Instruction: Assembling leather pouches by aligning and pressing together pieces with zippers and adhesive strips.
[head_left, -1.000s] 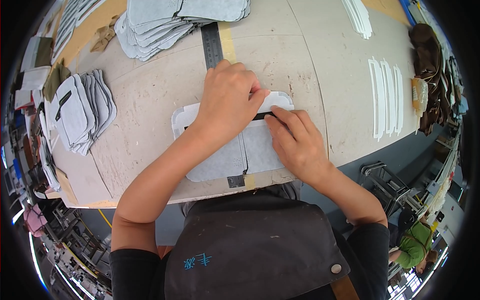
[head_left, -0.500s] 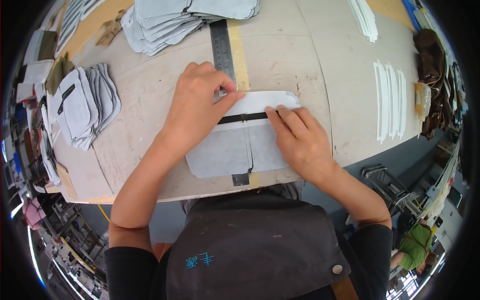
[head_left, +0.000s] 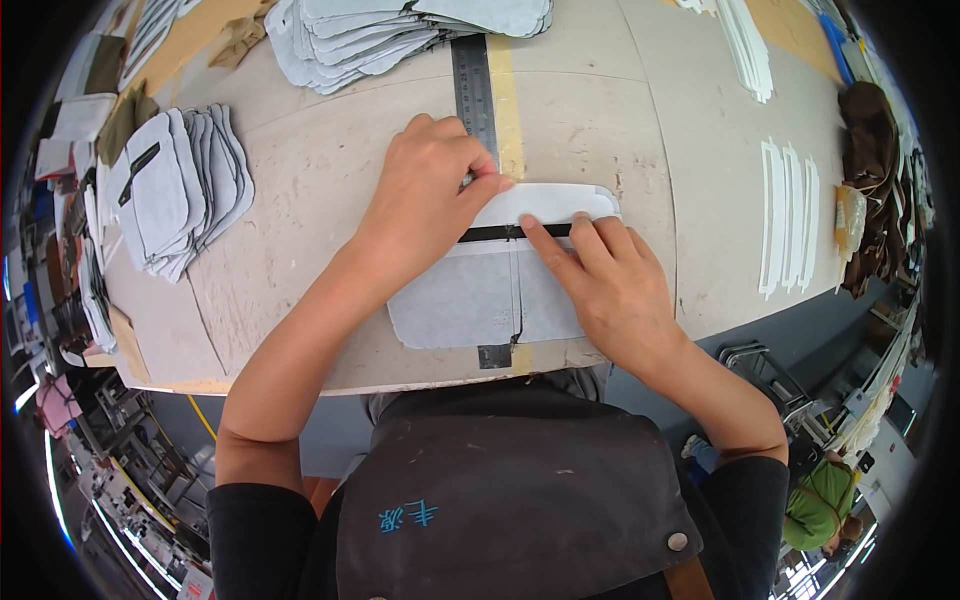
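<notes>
A pale grey fabric panel (head_left: 450, 295) with rounded corners lies flat before me. A black strip (head_left: 487, 234) crosses it, and a thin dark line runs down from the strip to the near edge. Above the strip is a white band (head_left: 550, 199). My left hand (head_left: 440, 172) is closed in a pinch at the band's far edge; what sits between thumb and fingertips is hidden. My right hand (head_left: 615, 275) rests on the panel's right part, fingers spread, the index fingertip pressing beside the black strip. A dark steel ruler (head_left: 473, 85) lies beyond, beside yellow tape (head_left: 506, 110).
A tall stack of grey panels (head_left: 350, 50) stands at the back. Another fanned stack (head_left: 165, 190) lies on the left. White strips (head_left: 790, 220) are laid out on the right, near brown material (head_left: 865, 180). A person in green (head_left: 815, 510) is at the lower right.
The view has shifted slightly. My right index finger has moved left along the black strip, toward its middle. My left hand keeps its pinch at the band's far edge.
</notes>
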